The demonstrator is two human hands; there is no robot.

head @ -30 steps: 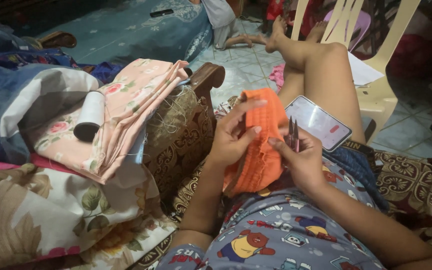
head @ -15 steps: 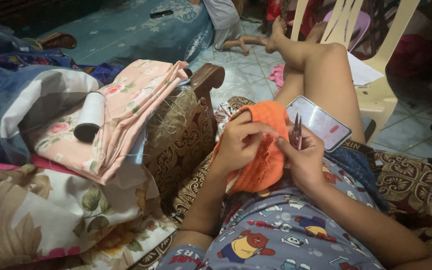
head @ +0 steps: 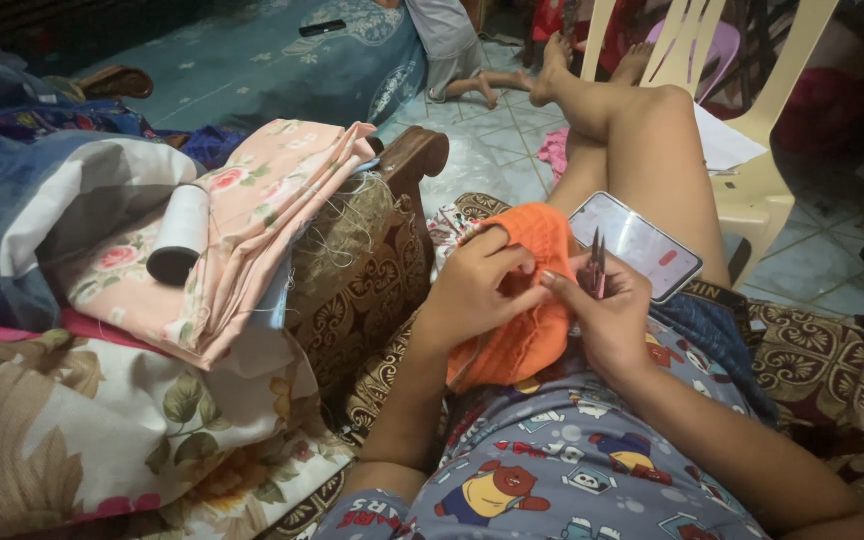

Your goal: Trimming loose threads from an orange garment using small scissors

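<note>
An orange knitted piece [head: 524,340] lies on my lap, bunched between both hands. My left hand [head: 477,290] grips its upper edge, fingers curled over the fabric. My right hand [head: 607,320] holds a small pair of thread snips [head: 595,266], points up, with its forefinger touching the orange fabric beside the left fingers. A smartphone [head: 640,245] with a lit screen rests on my thigh just right of the hands.
A white thread spool [head: 180,232] lies on folded pink floral cloth [head: 252,225] over the carved sofa arm [head: 382,250] to the left. Floral bedding fills the lower left. A cream plastic chair [head: 752,150] and another person's feet [head: 482,85] are on the tiled floor ahead.
My left hand has closed more tightly over the orange piece and drawn closer to the right hand. The snips stay upright in my right hand.
</note>
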